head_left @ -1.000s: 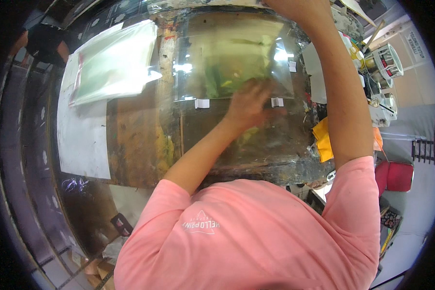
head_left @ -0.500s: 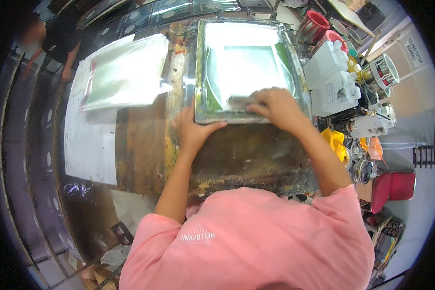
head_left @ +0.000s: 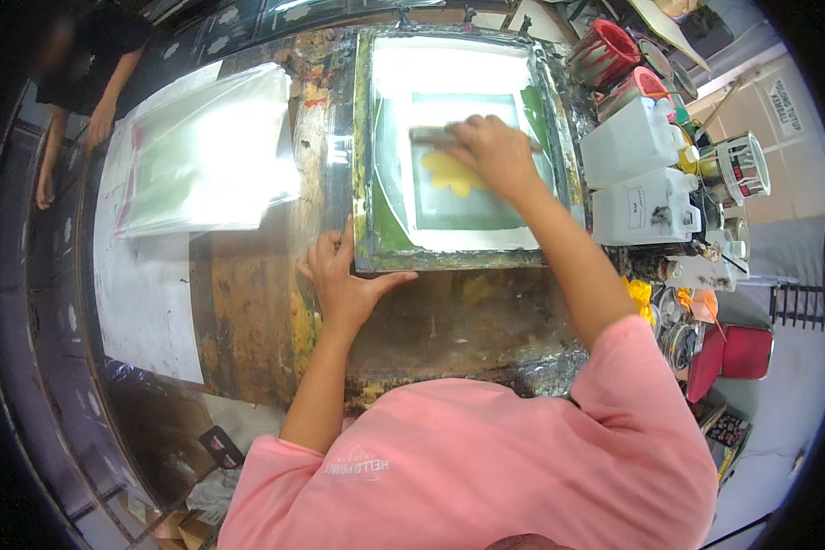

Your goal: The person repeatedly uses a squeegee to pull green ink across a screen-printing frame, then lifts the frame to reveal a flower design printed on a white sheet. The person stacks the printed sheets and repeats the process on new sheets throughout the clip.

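Note:
A screen-printing frame [head_left: 467, 260] lies on the worn worktable [head_left: 247, 302], its green-edged mesh showing a pale rectangle and a yellow flower shape [head_left: 451, 174]. My right hand [head_left: 495, 151] is closed on a squeegee [head_left: 431, 135], which rests across the mesh just beyond the flower. The hand and wrist hide part of the mesh. At the frame's near left corner is my left hand [head_left: 344, 280], its thumb stretched along the near edge and its index finger up the left side. These fingers are spread apart and touch the corner.
Left of the frame, a stack of clear plastic sheets [head_left: 206, 156] lies on white paper [head_left: 151, 312]. Plastic jugs [head_left: 646, 211] and red-stained paint cans [head_left: 605, 53] crowd the right edge. Another person's arm [head_left: 105, 110] shows at far left.
My right hand has moved the squeegee from the frame's near side toward its far side. The yellow flower now shows on the mesh. My left hand stays at the corner.

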`<state>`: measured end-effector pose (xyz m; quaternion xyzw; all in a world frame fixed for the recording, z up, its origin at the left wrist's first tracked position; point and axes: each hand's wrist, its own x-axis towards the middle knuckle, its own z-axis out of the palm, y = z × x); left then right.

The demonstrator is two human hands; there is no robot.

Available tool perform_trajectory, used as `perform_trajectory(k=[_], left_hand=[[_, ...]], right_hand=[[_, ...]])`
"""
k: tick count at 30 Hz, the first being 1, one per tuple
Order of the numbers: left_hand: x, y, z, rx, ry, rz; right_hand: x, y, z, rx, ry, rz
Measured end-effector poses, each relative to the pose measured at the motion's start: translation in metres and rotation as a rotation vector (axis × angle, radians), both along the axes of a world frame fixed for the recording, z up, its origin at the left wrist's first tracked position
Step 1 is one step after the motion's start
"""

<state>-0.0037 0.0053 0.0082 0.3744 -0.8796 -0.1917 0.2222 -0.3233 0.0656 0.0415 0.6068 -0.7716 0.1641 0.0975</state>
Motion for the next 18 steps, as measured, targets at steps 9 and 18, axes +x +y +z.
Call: perform_trajectory(k=[9, 18], left_hand=[[0.001, -0.001, -0.002, -0.021, 0.116, -0.031], [0.002, 0.002, -0.006, 0.007, 0.151, -0.029]], right_hand=[[-0.097, -0.086, 0.036, 0.144, -0.155, 0.025], [-0.023, -0.014, 0.013, 0.083, 0.001, 0.001]])
